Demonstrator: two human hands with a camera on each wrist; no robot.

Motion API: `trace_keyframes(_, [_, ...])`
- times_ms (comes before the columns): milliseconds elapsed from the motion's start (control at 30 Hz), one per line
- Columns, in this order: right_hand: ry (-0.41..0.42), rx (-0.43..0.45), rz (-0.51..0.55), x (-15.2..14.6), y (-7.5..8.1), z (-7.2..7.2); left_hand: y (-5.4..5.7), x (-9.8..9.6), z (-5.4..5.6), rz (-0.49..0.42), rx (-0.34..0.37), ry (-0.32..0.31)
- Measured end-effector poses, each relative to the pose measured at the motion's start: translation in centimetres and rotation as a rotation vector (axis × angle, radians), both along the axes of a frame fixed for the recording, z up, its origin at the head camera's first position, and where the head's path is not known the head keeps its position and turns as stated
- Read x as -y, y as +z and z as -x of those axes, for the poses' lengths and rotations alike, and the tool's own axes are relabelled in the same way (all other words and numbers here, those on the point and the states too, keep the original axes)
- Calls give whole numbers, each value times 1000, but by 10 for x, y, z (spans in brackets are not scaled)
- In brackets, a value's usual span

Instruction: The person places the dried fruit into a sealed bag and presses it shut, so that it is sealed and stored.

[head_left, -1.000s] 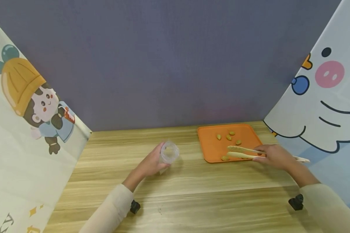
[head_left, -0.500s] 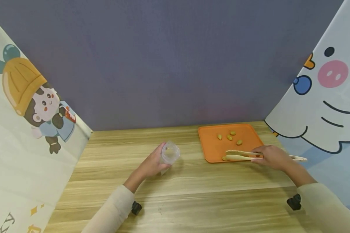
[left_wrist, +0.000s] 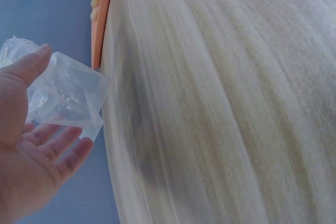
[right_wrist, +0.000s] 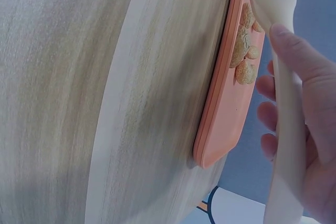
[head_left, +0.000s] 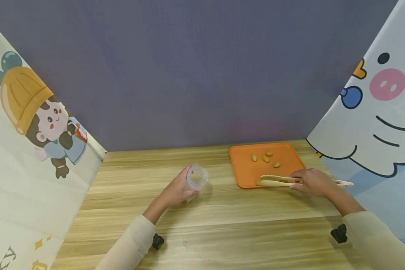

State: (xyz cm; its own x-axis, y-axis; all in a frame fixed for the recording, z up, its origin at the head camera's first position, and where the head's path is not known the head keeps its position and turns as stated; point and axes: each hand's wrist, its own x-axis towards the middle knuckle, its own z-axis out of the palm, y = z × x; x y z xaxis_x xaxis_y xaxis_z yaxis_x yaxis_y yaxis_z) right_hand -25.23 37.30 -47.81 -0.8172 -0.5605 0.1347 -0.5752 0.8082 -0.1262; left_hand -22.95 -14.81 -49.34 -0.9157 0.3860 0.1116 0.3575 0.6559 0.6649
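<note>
At the middle of the table, my left hand [head_left: 176, 188] holds a clear plastic bag [head_left: 197, 177], its round mouth facing up. The left wrist view shows thumb and fingers on either side of this crinkled bag [left_wrist: 68, 95]. My right hand [head_left: 315, 182] grips cream-coloured tongs [head_left: 273, 183] by the middle, thumb on top in the right wrist view. Their tips lie low over the near left corner of an orange tray [head_left: 244, 168], close around a peanut in its shell that is mostly hidden. Several more peanuts [head_left: 265, 159] lie spread on the tray.
The tray rests on a wood-grain table [head_left: 222, 213], near its back right. A grey panel [head_left: 202, 75] rises behind the table. Printed cartoon walls stand at the left [head_left: 27, 157] and right [head_left: 384, 123]. A black wrist device [head_left: 158, 241] sits under the left sleeve.
The tongs have come down and slightly left onto the peanut at the tray's near left corner, their arms drawing closer together. My left hand and the bag have stayed nearly still.
</note>
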Motion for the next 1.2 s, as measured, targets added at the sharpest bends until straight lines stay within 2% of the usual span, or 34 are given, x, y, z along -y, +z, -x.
trace_keyframes(533, [18, -29, -8, -2, -4, 2, -1, 1, 1, -2, -13, -11])
trace_keyframes(1200, [-55, -33, -27, 2, 2, 0, 0, 0, 1, 4, 2, -8])
